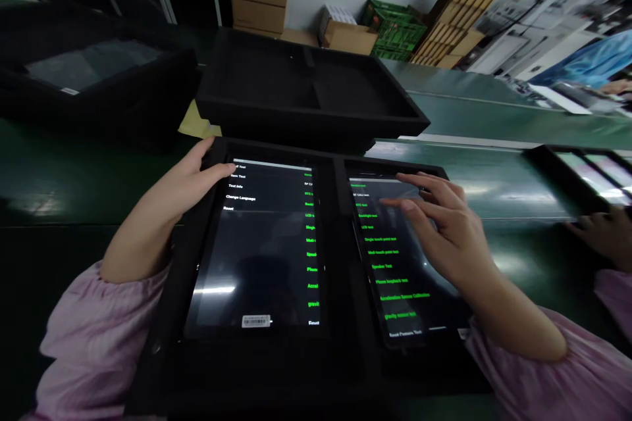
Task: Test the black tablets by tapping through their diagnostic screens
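Two tablets lie side by side in a black foam tray (162,342), each seated in its own recess, which seems to be what keeps them square to you. Your left hand (182,177) rests across the top left corner of the left tablet (257,263), fingers loosely together and draped over the tray's top edge, pinching nothing, as if steadying it. Your right hand (434,223) is spread over the upper half of the right tablet (409,276), one fingertip (388,202) at the top of its green test list (whether it touches the glass, you cannot tell from this angle). The list runs from backlight and LCD tests down to a gravity sensor test. A barcode sticker (256,321) sits low on the left screen. Beyond the tray's far edge stands a second black foam tray (311,99) on the green counter (64,210); at the counter's right edge, a co-worker's hand (600,233) rests beside another tray of screens (587,174).
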Motion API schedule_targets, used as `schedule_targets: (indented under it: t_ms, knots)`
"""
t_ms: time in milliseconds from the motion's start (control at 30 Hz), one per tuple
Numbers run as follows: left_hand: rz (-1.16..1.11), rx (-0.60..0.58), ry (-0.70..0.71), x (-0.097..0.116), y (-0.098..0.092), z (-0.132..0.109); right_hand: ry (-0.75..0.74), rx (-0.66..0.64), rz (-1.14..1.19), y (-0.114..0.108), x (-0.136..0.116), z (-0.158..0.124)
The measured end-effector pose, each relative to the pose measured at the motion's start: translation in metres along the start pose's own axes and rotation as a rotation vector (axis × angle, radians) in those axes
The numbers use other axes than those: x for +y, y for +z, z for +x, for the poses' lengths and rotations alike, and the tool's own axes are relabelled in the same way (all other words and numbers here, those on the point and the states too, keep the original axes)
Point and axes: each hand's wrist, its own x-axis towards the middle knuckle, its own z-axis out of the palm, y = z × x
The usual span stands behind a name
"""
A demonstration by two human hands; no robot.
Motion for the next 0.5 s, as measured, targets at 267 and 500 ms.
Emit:
schedule_targets:
  t_ms: [267,500]
  knots:
    - [-0.010,-0.029,-0.047,0.009,-0.002,-0.007,-0.077,-0.041,0.012,-0.002,-0.004,0.000]
    - [0.063,-0.226,0.013,-0.003,-0.021,-0.012,-0.049,-0.027,0.032,-0.001,-0.003,-0.002]
